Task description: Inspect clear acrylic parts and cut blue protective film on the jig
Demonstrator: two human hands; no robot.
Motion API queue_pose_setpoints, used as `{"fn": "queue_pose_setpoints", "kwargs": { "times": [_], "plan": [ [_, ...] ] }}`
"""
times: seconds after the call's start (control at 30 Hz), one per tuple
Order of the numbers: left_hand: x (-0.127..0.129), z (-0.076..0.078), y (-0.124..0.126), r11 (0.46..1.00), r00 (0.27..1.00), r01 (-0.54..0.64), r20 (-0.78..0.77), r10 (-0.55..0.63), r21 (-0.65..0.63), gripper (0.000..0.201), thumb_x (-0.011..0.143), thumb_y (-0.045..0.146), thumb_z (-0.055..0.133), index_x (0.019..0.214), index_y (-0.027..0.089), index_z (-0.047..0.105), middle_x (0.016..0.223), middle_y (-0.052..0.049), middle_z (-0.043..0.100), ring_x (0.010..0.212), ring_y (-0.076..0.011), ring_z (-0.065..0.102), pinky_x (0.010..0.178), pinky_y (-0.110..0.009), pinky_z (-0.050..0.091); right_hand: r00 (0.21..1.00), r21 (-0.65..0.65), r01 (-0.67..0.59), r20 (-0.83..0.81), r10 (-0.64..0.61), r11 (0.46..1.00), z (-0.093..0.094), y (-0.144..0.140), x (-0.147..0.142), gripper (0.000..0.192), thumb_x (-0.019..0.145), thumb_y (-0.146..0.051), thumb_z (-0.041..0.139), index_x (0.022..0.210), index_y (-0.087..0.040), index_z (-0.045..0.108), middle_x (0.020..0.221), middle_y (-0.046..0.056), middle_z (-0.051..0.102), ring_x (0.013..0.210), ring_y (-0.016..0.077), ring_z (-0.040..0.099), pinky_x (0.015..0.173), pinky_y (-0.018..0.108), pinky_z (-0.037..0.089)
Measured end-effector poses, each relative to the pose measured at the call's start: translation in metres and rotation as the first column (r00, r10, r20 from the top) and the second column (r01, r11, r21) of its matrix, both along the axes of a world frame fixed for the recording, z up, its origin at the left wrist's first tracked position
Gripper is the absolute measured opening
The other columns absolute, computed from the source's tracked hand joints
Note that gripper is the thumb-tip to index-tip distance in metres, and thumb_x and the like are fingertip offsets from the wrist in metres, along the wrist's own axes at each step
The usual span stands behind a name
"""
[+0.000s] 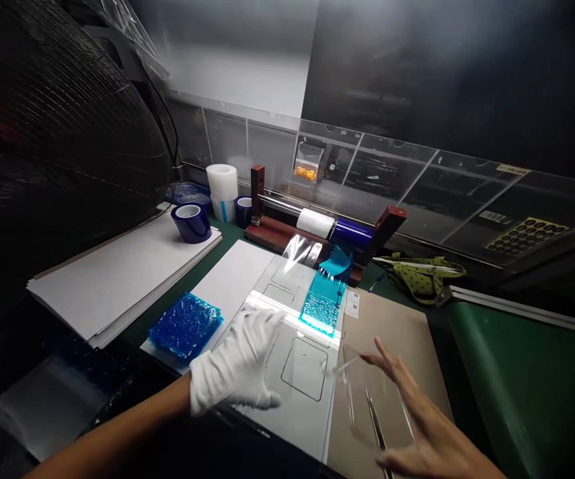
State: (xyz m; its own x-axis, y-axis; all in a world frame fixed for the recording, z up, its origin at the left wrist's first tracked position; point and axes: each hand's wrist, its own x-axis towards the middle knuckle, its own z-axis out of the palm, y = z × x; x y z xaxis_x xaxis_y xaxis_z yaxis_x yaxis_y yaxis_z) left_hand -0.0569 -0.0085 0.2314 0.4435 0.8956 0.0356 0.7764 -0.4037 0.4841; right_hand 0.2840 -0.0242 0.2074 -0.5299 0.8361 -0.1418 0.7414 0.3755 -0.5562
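My left hand (pixel 240 362), in a white glove, is over a pale sheet with black rounded outlines (pixel 305 369). Its thumb stands apart from the fingers, and nothing shows in it. My bare right hand (pixel 412 412) has its fingers and thumb spread wide around a clear rounded panel (pixel 362 386), slightly blurred; whether they touch it I cannot tell. Metal tweezers (pixel 376 422) point away from me beside the right thumb. A faint, blurred clear strip (pixel 345 366) shows near the right fingertips. Beyond the hands, bright blue film (pixel 323 299) lies on the outlined sheet.
A dark red stand (pixel 277 236) carries a white roll (pixel 316 223) and a blue roll (pixel 352 233). Stacked blue pieces (pixel 186 326) lie left, near a pile of white boards (pixel 118 273) bearing a blue tape roll (pixel 191 223). A brown board (pixel 402 326) lies right.
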Motion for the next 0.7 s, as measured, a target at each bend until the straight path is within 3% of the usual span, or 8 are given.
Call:
{"fn": "queue_pose_setpoints", "kwargs": {
  "times": [0.07, 0.13, 0.23, 0.33, 0.43, 0.53, 0.6, 0.7],
  "plan": [
    [0.004, -0.015, 0.001, 0.980, 0.979, -0.190, 0.066, 0.194, -0.061, 0.119, 0.050, 0.060, 0.073, 0.144, 0.017, 0.013, 0.142, -0.020, 0.031, 0.132, -0.0426, 0.026, 0.107, -0.060, 0.023, 0.985, 0.079, 0.166, 0.036, -0.169, 0.983, -0.026, 0.018, 0.006, 0.116, 0.069, -0.060, 0.063, 0.146, -0.023, -0.016, 0.147, 0.017, 0.032, 0.136, 0.0370, 0.025, 0.106, 0.066, 0.004],
    [0.006, -0.032, -0.001, 0.937, 0.932, -0.230, 0.215, 0.290, -0.264, 0.123, 0.053, 0.062, 0.073, 0.146, 0.021, 0.004, 0.148, -0.019, 0.022, 0.136, -0.0406, 0.020, 0.109, -0.060, 0.022, 0.935, 0.098, 0.339, 0.076, -0.346, 0.936, -0.061, 0.041, 0.010, 0.117, 0.071, -0.059, 0.061, 0.144, -0.020, -0.020, 0.142, 0.020, 0.037, 0.133, 0.0371, 0.032, 0.103, 0.070, 0.001],
    [0.005, -0.054, -0.010, 0.861, 0.791, -0.089, 0.489, 0.367, -0.501, 0.114, 0.062, 0.061, 0.069, 0.146, 0.031, -0.002, 0.150, -0.011, 0.023, 0.138, -0.0358, 0.021, 0.110, -0.057, 0.024, 0.872, 0.068, 0.472, 0.108, -0.477, 0.879, -0.111, 0.079, 0.009, 0.118, 0.071, -0.054, 0.063, 0.143, -0.020, -0.024, 0.145, 0.022, 0.032, 0.134, 0.0350, 0.031, 0.101, 0.069, 0.005],
    [0.006, -0.073, -0.018, 0.830, 0.713, 0.047, 0.601, 0.362, -0.555, 0.090, 0.074, 0.062, 0.054, 0.144, 0.042, 0.001, 0.146, -0.004, 0.035, 0.136, -0.0347, 0.027, 0.104, -0.060, 0.032, 0.852, 0.032, 0.490, 0.193, -0.486, 0.871, -0.144, 0.112, -0.002, 0.118, 0.069, -0.044, 0.067, 0.143, -0.018, -0.021, 0.145, 0.022, 0.031, 0.135, 0.0320, 0.029, 0.103, 0.065, 0.008],
    [0.008, -0.090, -0.019, 0.820, 0.705, 0.122, 0.630, 0.325, -0.560, 0.088, 0.074, 0.070, 0.042, 0.144, 0.042, -0.003, 0.143, -0.004, 0.039, 0.133, -0.0369, 0.032, 0.099, -0.063, 0.036, 0.845, 0.004, 0.484, 0.258, -0.468, 0.875, -0.155, 0.130, -0.010, 0.119, 0.064, -0.039, 0.072, 0.146, -0.018, -0.011, 0.146, 0.019, 0.031, 0.135, 0.0298, 0.027, 0.106, 0.059, 0.010],
    [0.009, -0.106, -0.012, 0.797, 0.602, 0.171, 0.702, 0.380, -0.579, 0.107, 0.065, 0.082, 0.037, 0.144, 0.031, -0.013, 0.147, -0.010, 0.032, 0.134, -0.0399, 0.028, 0.099, -0.066, 0.033, 0.815, 0.010, 0.525, 0.285, -0.505, 0.851, -0.153, 0.125, 0.000, 0.108, 0.065, -0.043, 0.071, 0.147, -0.019, 0.006, 0.149, 0.017, 0.025, 0.139, 0.0295, 0.018, 0.107, 0.053, 0.015],
    [0.009, -0.111, -0.008, 0.770, 0.500, 0.194, 0.737, 0.455, -0.608, 0.117, 0.057, 0.088, 0.036, 0.143, 0.029, -0.018, 0.149, -0.010, 0.026, 0.136, -0.0399, 0.023, 0.101, -0.066, 0.031, 0.771, 0.023, 0.578, 0.312, -0.555, 0.815, -0.149, 0.106, 0.013, 0.077, 0.075, -0.044, 0.062, 0.140, -0.019, 0.030, 0.145, 0.016, 0.033, 0.136, 0.0294, 0.025, 0.105, 0.047, 0.024],
    [0.011, -0.104, -0.006, 0.739, 0.394, 0.239, 0.759, 0.518, -0.629, 0.124, 0.049, 0.096, 0.022, 0.144, 0.027, -0.017, 0.153, -0.010, 0.014, 0.140, -0.0371, 0.013, 0.104, -0.061, 0.032, 0.671, 0.013, 0.687, 0.373, -0.641, 0.727, -0.146, 0.057, 0.028, 0.030, 0.085, -0.035, 0.048, 0.105, -0.015, 0.060, 0.111, 0.016, 0.060, 0.111, 0.0307, 0.054, 0.091, 0.043, 0.039]
  ]
}}
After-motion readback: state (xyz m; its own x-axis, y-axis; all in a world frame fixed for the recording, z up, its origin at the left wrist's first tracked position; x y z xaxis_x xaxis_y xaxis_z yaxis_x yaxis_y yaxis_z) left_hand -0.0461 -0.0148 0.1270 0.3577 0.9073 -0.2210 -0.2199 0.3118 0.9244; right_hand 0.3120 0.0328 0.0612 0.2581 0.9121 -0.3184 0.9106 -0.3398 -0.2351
